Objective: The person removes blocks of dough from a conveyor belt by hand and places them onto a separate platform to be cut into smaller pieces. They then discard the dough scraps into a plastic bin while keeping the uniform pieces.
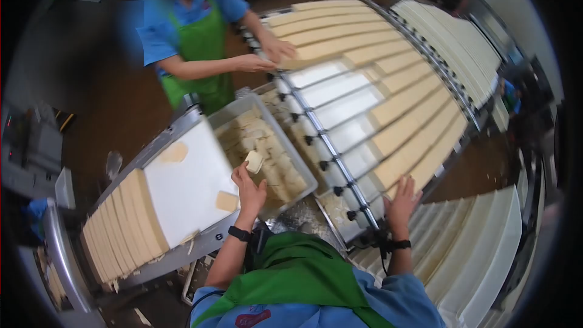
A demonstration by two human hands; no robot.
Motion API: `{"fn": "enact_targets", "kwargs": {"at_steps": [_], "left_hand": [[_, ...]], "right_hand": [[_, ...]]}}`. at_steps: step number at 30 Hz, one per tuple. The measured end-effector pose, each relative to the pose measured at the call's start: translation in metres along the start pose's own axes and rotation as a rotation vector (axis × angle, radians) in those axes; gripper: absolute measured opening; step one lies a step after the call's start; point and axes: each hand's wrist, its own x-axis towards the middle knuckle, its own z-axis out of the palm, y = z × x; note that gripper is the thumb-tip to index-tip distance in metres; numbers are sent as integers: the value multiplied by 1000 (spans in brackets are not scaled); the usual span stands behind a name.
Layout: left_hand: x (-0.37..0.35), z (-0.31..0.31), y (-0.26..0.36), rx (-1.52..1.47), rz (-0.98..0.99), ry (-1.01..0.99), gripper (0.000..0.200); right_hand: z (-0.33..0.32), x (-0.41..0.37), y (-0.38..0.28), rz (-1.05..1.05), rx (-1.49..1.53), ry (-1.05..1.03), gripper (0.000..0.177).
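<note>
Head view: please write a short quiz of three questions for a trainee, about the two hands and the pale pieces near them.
1. True or false: the left hand holds a small pale piece above the grey bin.
2. Choose one. The right hand is:
A) closed on a strip
B) open with fingers spread, by the pale strips
C) inside the bin
3. What colour is the co-worker's apron?

Key: 1 true; 2 B; 3 green.
</note>
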Motion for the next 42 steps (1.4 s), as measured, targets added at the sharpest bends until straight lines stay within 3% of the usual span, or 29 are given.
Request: {"fn": "enact_targets", "kwargs": {"at_steps": [4, 5, 6, 7, 8, 9, 11, 13, 16, 17, 20, 24, 29, 33, 38, 42], "left_hand": [[-22, -95, -44, 113, 69, 193, 50], [-35, -117, -63, 181, 61, 282, 49], [-50, -136, -86, 289, 32, 418, 49], [-65, -156, -102, 387, -129, 547, 50], [-78, -174, -115, 476, -284, 664, 52], [-90, -187, -128, 553, -433, 769, 53], [-110, -206, -162, 564, -662, 859, 67], [-120, -217, -185, 563, -791, 904, 73], [-121, -234, -207, 363, -745, 834, 78], [-120, -239, -211, 382, -747, 816, 78], [-110, -248, -205, 425, -770, 762, 80], [-108, -251, -198, 367, -772, 746, 79], [-97, -254, -187, 299, -827, 715, 82], [-89, -255, -181, 290, -857, 674, 80], [-88, -251, -183, 344, -776, 556, 79], [-86, -251, -177, 339, -652, 349, 78]], "right_hand": [[9, 3, 13, -27, -199, -93, 100], [-34, 16, -20, 120, -293, -346, 103], [-58, 19, -50, 170, -333, -390, 106], [-61, 22, -58, 147, -281, -266, 107], [-32, 27, -55, 17, -247, 2, 105], [-33, 39, -91, -45, -184, 81, 89], [7, 55, -170, -463, 522, 246, 73], [-59, 17, -319, -818, 645, 5, 56], [-59, -30, -487, -1244, 983, -358, 55], [-53, -42, -538, -1371, 1013, -346, 51], [-29, -70, -665, -1563, 954, -315, 51], [-7, -93, -766, -1491, 686, -284, 55], [4, -101, -802, -1344, 409, -267, 56], [2, -97, -800, -1316, 397, -278, 53], [19, -60, -754, -1316, 529, -184, 56], [11, -3, -663, -1173, 491, -346, 59]]}}
